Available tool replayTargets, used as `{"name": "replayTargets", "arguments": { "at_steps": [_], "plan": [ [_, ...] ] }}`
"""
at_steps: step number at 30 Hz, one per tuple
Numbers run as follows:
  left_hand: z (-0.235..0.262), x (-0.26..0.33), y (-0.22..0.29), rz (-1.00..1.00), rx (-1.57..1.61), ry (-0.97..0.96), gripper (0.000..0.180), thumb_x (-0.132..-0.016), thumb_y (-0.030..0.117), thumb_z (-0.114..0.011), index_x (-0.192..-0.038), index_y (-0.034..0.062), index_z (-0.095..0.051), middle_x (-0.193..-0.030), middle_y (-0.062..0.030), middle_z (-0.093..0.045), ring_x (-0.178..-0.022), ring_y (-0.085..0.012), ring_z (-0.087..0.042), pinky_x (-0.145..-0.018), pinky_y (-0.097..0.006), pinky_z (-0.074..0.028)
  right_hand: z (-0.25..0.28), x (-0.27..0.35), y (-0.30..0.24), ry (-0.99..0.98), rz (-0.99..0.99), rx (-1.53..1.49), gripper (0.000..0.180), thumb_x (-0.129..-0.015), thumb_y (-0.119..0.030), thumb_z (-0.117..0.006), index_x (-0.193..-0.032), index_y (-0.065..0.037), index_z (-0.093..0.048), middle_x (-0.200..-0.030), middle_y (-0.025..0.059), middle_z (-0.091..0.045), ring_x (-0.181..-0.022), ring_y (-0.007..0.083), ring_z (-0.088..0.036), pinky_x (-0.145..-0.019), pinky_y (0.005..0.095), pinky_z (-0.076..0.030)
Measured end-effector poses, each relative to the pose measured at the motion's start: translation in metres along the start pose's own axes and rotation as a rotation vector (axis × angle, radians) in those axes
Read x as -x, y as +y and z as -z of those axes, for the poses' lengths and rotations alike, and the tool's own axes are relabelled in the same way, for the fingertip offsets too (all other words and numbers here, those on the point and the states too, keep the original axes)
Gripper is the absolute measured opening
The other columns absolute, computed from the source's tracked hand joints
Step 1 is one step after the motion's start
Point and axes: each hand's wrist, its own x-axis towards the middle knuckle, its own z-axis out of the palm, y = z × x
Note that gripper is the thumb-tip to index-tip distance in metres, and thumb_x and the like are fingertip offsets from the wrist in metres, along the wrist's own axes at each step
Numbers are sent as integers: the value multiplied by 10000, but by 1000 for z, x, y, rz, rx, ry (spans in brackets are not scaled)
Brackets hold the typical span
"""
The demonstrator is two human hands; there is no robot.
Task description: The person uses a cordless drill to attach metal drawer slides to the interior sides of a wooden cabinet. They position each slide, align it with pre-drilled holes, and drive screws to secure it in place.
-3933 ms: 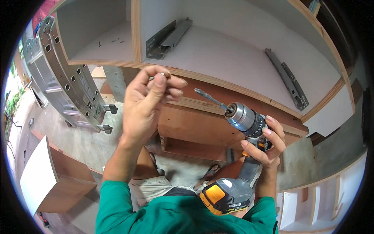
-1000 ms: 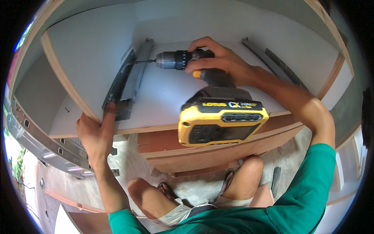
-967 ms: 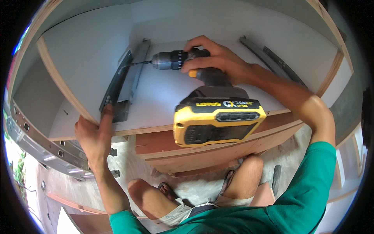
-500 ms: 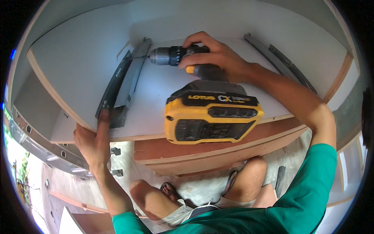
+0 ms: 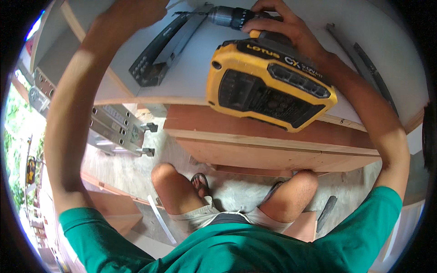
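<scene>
My right hand (image 5: 289, 25) is wrapped round a yellow and black cordless drill (image 5: 268, 82), its battery end facing me. The drill's chuck (image 5: 221, 17) points left, and its bit reaches the far end of a black and grey metal drawer slide (image 5: 157, 57). This slide runs along the left inner side of a white-lined cabinet. My left hand (image 5: 139, 11) is raised at the top edge, above the slide's far end and by the left panel. The picture's edge and blur hide its fingers.
A second drawer slide (image 5: 375, 75) runs along the cabinet's right side. In front stands a reddish-brown wooden box (image 5: 273, 148), close to my knees. An aluminium ladder (image 5: 116, 123) lies at the left. A pale strip (image 5: 161, 220) and a dark piece (image 5: 326, 213) are on the floor.
My left hand has left the slide's near end and moved up to its far end. The drill, still in my right hand, stays at the slide's far end while the view has shifted.
</scene>
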Motion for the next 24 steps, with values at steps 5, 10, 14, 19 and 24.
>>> {"name": "replayTargets", "arguments": {
  "at_steps": [5, 10, 14, 19, 24],
  "plan": [
    [6, -38, 10, 49, -117, -340, 219, -846, 132, -807, -1060, 87, -785, -1125, -193, -745, -1090, -384, -713, -934, -483, -575, 4, 4, 0, -15, 7, 72, 294, -949, -76, -789, -1240, -120, -769, -1343, 142, -474, -1199, 289, -614, -1040, 383, -537],
    [20, -36, 17, 57, -8, -430, 200, -860, 221, -816, -1024, 108, -800, -1108, -195, -745, -1081, -393, -711, -931, -485, -571, 5, -2, 0, -31, 111, 132, 303, -956, -100, -784, -1257, -120, -763, -1347, 146, -461, -1290, 307, -547, -1083, 407, -516],
    [3, -36, 4, -117, 42, -261, 195, -886, 269, -792, -974, 95, -805, -1053, -204, -755, -1035, -398, -719, -898, -491, -574, -5, 9, 9, 3, -51, 92, 484, -860, -9, -809, -1298, -208, -760, -1452, 94, -460, -1369, 297, -548, -1158, 361, -489],
    [2, -38, 3, -162, -6, -246, 183, -891, 222, -771, -920, 43, -797, -928, -228, -757, -916, -410, -727, -848, -508, -570, -7, 5, 2, -3, -58, 13, 479, -867, -26, -807, -1312, -196, -753, -1464, 93, -451, -1381, 284, -544, -1168, 361, -481],
    [19, -43, 16, -187, 67, -383, 187, -884, 190, -759, -906, 7, -789, -901, -238, -756, -889, -413, -726, -848, -497, -566, -1, 7, 5, -38, -53, 74, 493, -877, -52, -808, -1348, -178, -736, -1466, 104, -452, -1398, 288, -533, -1155, 371, -496]
  ]
}}
